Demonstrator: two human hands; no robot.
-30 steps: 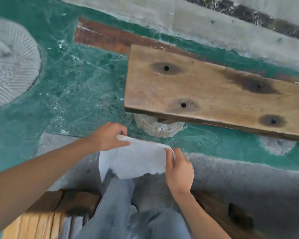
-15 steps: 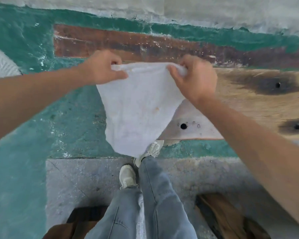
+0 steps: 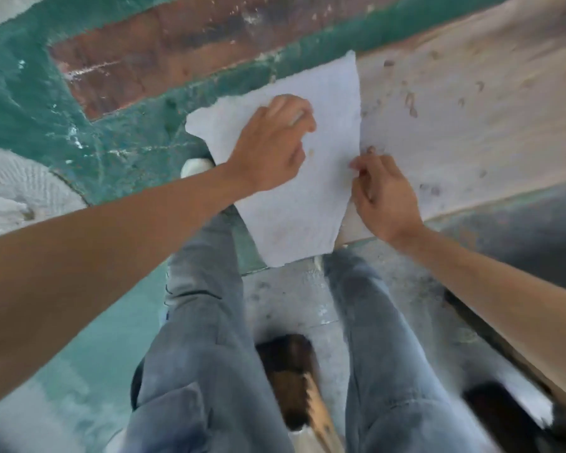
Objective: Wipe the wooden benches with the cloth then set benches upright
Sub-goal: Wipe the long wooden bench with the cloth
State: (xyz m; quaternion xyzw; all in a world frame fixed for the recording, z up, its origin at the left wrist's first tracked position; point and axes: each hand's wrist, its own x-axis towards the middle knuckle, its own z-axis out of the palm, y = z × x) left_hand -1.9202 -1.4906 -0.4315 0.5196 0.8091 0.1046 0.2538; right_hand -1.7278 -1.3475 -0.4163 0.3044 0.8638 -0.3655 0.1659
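Observation:
A white cloth [image 3: 307, 204] lies spread over the left end of a pale wooden bench top [image 3: 455, 119]; its lower part hangs off the near edge. My left hand [image 3: 272, 145] rests flat on the cloth near its upper middle, fingers curled on the fabric. My right hand [image 3: 386, 197] pinches the cloth's right edge against the bench. The bench surface shows small dark specks and stains.
Green painted floor [image 3: 30, 103] with a brown strip [image 3: 177, 50] beyond the bench. A grey round slab [image 3: 17, 191] at left. My legs in jeans [image 3: 203, 322] stand on grey concrete. Dark wooden pieces [image 3: 294, 371] lie between and right of my feet.
The cloth, held stretched in the air by both hands, has come down onto the bench's left end. My left hand shifted from gripping a corner to pressing on top.

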